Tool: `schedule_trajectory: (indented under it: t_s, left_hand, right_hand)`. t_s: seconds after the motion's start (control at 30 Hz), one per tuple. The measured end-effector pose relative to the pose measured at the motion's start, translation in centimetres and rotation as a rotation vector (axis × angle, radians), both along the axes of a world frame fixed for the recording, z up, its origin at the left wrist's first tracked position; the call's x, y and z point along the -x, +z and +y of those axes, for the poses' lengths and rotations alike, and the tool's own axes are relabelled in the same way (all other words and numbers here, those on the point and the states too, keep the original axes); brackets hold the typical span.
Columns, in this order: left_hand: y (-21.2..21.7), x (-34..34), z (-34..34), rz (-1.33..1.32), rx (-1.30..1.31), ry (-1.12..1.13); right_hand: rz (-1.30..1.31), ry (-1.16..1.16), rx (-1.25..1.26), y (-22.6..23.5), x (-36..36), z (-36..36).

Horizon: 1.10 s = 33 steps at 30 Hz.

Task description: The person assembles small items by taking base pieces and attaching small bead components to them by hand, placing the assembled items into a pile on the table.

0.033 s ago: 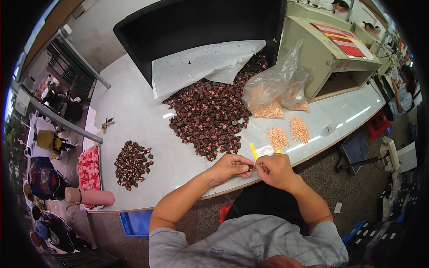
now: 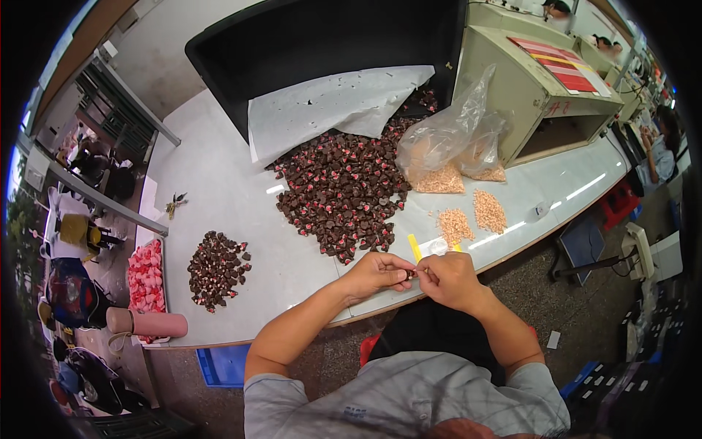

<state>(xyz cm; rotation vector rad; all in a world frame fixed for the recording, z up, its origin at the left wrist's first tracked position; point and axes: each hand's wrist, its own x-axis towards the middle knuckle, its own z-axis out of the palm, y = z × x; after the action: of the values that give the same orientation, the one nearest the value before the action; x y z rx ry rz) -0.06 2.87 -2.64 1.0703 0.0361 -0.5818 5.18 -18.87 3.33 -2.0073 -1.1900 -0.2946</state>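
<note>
Just over the table's near edge my two hands meet, fingertips together. My left hand (image 2: 374, 278) is closed in a pinch on a small dark piece with a pink part (image 2: 409, 274), which looks like those in the big pile. Thumb and fingers of my right hand (image 2: 451, 281) are pinched against that piece; whatever they grip is hidden. Beyond my hands spreads the large pile of dark brown and pink pieces (image 2: 340, 190). Right of it lie two small heaps of pale beige bits (image 2: 454, 225). Yellow strips (image 2: 414, 249) and a small clear round item (image 2: 436, 247) lie close to my right hand.
A smaller pile of dark pieces (image 2: 218, 271) is at left, by a tray of pink pieces (image 2: 146, 276) and a pink bottle (image 2: 157, 323). Behind stand a black bin (image 2: 322, 44) with a white sheet (image 2: 336, 102), clear bags (image 2: 446, 143) and a greenish metal machine (image 2: 512, 95).
</note>
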Motion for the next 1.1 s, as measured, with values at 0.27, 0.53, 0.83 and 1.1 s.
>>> schedule_trajectory:
  t_s: [0.27,0.53,0.83,1.1]
  left_hand:
    - [0.1,0.1,-0.1,0.004,0.017,0.009]
    - [-0.1,0.2,-0.1,0.005,0.013,0.018]
    - [0.0,0.2,0.0,-0.02,-0.008,0.008]
    - [-0.5,0.6,0.2,-0.031,0.078,0.064]
  right_hand:
    - [-0.022,0.005,-0.002,-0.8,0.5,0.5]
    - [0.379,-0.043,0.021,-0.3,0.7,-0.1]
    - [0.685,-0.034,0.05,-0.5,0.2,0.7]
    - [0.787,-0.048,0.023,-1.0,0.6,0.5]
